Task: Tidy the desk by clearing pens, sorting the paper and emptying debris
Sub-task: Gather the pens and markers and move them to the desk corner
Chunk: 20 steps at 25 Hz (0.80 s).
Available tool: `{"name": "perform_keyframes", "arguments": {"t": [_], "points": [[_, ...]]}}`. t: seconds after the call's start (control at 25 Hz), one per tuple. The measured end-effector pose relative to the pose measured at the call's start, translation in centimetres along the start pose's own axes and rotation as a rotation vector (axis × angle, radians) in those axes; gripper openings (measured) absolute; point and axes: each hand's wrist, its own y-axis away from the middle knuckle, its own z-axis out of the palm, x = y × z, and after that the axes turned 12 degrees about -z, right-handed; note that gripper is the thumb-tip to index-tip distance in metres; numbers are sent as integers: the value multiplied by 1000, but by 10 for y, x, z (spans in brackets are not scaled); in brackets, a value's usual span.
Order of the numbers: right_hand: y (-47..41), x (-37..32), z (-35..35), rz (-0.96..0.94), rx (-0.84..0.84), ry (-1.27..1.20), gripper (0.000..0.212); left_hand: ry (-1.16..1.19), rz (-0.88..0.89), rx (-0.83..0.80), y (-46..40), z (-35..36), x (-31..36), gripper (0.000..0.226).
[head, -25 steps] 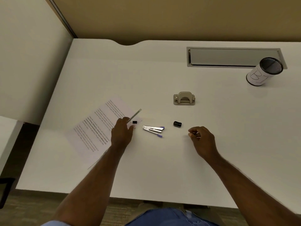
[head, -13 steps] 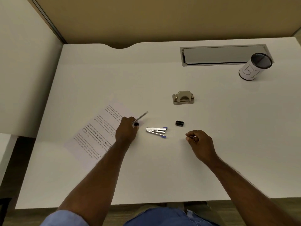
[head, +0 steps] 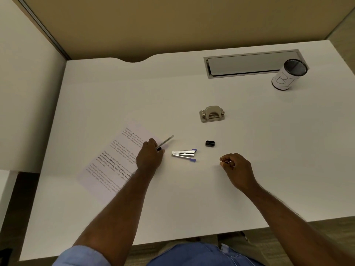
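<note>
A printed paper sheet (head: 113, 162) lies at an angle on the left of the white desk (head: 192, 198). My left hand (head: 148, 157) rests on the sheet's right edge, closed on a clear pen (head: 165, 142) whose free end points up and to the right. My right hand (head: 237, 168) hovers right of centre with fingers pinched together; something small may sit in the pinch, but I cannot make it out. A white pen cup with a black mesh rim (head: 288, 75) stands at the back right.
A silver stapler with blue tips (head: 184, 154) lies between my hands. A small black sharpener-like piece (head: 209, 143) sits beyond it, and a grey hole punch (head: 211, 113) further back. A metal cable tray lid (head: 251, 63) is set into the rear edge. Partition walls close the left and back.
My left hand has lifted the pen's far end slightly, keeping its grip. My right hand stays pinched in about the same place. The view has shifted with my head.
</note>
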Motion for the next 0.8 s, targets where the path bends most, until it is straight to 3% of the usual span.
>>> {"name": "perform_keyframes", "arguments": {"t": [0.24, 0.32, 0.4, 0.52, 0.68, 0.8], "points": [[6, -3, 0, -16, -5, 8, 7, -4, -7, 37, 4, -1, 13, 20], [5, -5, 0, 57, 2, -39, 5, 81, -5, 44, 11, -7, 18, 19], [3, -9, 2, 263, 12, -288, 4, 208, 42, 14, 25, -15, 28, 21], [-1, -26, 3, 519, -14, -790, 9, 379, 250, -147, 61, -18, 50, 28], [-6, -40, -1, 637, -121, -1131, 18, 385, 511, -388, 107, -3, 83, 37], [-9, -35, -7, 674, -57, -1334, 19, 368, 552, -420, 125, 7, 102, 43]]}}
